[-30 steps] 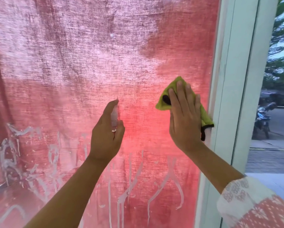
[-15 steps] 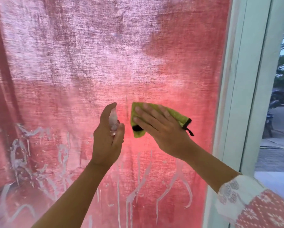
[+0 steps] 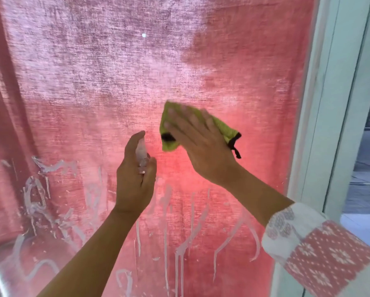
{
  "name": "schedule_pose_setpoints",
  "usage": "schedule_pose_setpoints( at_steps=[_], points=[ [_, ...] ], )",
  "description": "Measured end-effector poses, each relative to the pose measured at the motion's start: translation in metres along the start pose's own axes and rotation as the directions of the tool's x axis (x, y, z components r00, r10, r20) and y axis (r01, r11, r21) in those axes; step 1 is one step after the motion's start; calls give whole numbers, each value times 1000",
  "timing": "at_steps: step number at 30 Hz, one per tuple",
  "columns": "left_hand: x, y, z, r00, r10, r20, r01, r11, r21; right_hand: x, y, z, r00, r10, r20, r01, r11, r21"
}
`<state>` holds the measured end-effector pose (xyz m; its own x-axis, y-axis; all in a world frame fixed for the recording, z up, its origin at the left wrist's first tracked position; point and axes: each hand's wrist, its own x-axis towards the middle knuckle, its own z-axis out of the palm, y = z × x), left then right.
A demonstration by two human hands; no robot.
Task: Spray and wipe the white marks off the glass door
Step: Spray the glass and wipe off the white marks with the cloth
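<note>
Green cloth (image 3: 222, 127) pressed flat to glass door (image 3: 201, 67) under open right hand (image 3: 201, 144) for wiping. Spray bottle (image 3: 141, 154) gripped in closed left hand (image 3: 134, 179), nozzle kept ready. White marks (image 3: 179, 249) below both hands.

Coarse-woven red curtain (image 3: 94, 86) behind smooth glass door (image 3: 254, 61); soft green cloth (image 3: 227, 128); translucent plastic bottle (image 3: 141, 154).

Head view faces the glass door (image 3: 119, 86) squarely, close up.

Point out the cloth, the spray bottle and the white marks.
cloth (image 3: 224, 127): head view, green part right of the fingers.
spray bottle (image 3: 141, 154): head view, clear body above the fist.
white marks (image 3: 33, 196): head view, smear at lower left.
</note>
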<state>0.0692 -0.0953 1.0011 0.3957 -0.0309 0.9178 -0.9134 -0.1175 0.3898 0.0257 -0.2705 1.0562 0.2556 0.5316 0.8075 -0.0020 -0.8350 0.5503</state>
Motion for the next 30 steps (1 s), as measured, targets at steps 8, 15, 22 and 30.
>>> schedule_pose_setpoints(
  at_steps=[8,15,22,30],
  points=[
    [-18,8,28,996,-1,87,7,998,-67,-118,20,-25,990,18,140,-15,1000,-26],
    [-28,11,49,990,2,138,13,994,-106,-88,57,-37,872,481,-91,-483,875,-6],
    [-27,13,54,992,-10,123,19,997,-75,-127,26,-20,806,567,-169,-569,821,43],
    [-30,11,54,994,-10,105,12,1000,-25,-208,-23,-7,847,532,11,-532,846,32]
  ],
)
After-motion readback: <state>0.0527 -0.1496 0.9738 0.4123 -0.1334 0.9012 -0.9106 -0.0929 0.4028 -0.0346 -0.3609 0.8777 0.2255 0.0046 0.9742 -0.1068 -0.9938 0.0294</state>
